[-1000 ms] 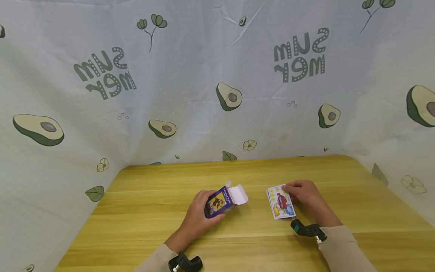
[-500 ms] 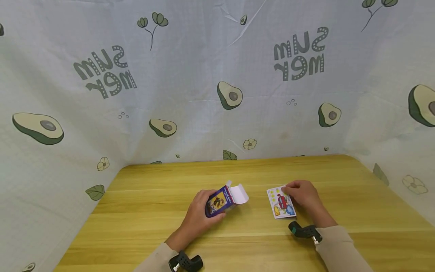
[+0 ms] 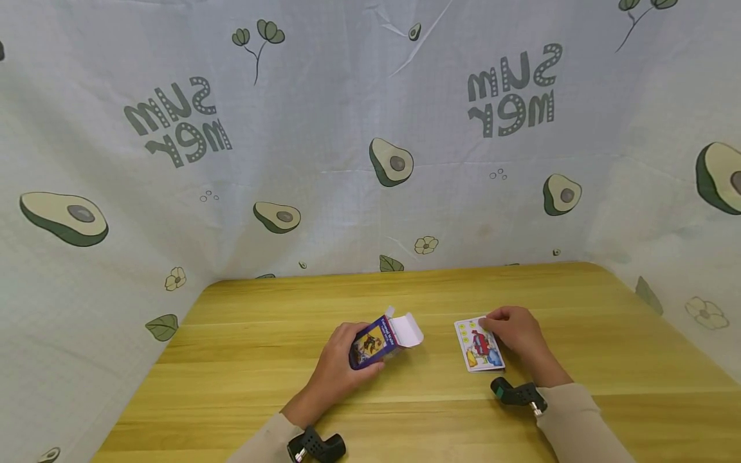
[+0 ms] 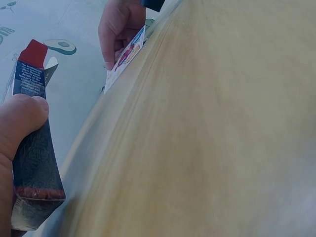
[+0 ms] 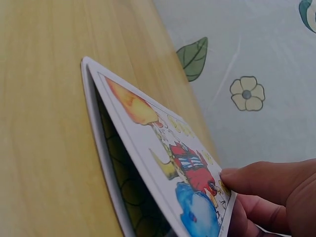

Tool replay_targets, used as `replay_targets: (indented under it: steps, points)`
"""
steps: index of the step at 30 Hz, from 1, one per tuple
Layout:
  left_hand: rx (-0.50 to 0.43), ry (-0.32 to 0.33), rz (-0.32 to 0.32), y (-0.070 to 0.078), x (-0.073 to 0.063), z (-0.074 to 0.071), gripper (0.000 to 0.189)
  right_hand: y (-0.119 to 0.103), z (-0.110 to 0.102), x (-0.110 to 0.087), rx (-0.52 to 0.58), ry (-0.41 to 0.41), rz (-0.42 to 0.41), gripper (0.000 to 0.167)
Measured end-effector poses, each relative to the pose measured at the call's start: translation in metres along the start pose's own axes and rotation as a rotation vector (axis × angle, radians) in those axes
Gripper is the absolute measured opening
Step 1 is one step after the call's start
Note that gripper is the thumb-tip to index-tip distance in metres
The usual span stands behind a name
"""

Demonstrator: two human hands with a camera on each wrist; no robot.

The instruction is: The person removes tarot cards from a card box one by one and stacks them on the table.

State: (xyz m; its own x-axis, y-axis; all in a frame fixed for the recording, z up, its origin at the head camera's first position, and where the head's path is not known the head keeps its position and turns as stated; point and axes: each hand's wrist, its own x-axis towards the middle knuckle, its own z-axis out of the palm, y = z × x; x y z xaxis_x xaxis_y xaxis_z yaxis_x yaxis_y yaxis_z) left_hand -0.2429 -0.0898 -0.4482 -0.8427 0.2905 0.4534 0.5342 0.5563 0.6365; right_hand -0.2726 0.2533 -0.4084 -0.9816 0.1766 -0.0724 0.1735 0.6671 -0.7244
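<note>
My left hand (image 3: 338,366) grips a dark blue tarot card box (image 3: 370,345) with a yellow picture on its front. The box is tilted, and its white end flap stands open toward the right. In the left wrist view, the thumb (image 4: 29,116) lies along the narrow side of the box (image 4: 37,153). My right hand (image 3: 518,331) pinches an illustrated card (image 3: 479,347) at its upper right corner. Seen from the right wrist, the card (image 5: 173,153) is angled up from at least one more card (image 5: 94,108) beneath it, with a dark gap between them.
The wooden table (image 3: 278,308) stretches around both hands. Behind it hangs a pale cloth (image 3: 324,128) printed with avocados, flowers and lettering. Black camera mounts (image 3: 315,445) sit at both wrists.
My right wrist has shifted slightly left, while its fingers stay at the card's corner. The lower card's edge shows less on the left side. The left hand and box have hardly moved.
</note>
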Motion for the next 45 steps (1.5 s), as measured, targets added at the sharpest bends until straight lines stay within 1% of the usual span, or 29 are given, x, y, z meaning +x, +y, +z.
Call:
replay_targets:
  steps: [7, 14, 21, 23, 31, 45]
  points:
    - [0.001, 0.002, 0.004, -0.0002, -0.0001, 0.0001, 0.068, -0.0007, 0.0017, -0.0013, -0.007, 0.012, -0.002, 0.037]
    - [0.005, -0.003, -0.002, 0.0001, -0.0001, -0.0005, 0.068, -0.0007, 0.0045, -0.0016, -0.036, 0.03, -0.025, 0.034]
    - [0.006, -0.007, -0.011, 0.0006, -0.0009, -0.0008, 0.068, 0.0001, 0.0069, -0.001, -0.044, 0.036, -0.017, 0.032]
    - [0.009, -0.006, -0.007, 0.0006, -0.0011, -0.001, 0.068, 0.0004, 0.0079, -0.001, -0.047, 0.04, -0.017, 0.03]
    - [0.003, 0.014, 0.046, 0.0014, -0.0006, -0.0016, 0.068, 0.0012, 0.0088, -0.0022, -0.045, 0.068, -0.054, 0.027]
    - [-0.004, 0.007, 0.034, 0.0032, -0.0009, -0.0025, 0.067, -0.0008, 0.0091, -0.003, -0.082, 0.062, -0.046, 0.027]
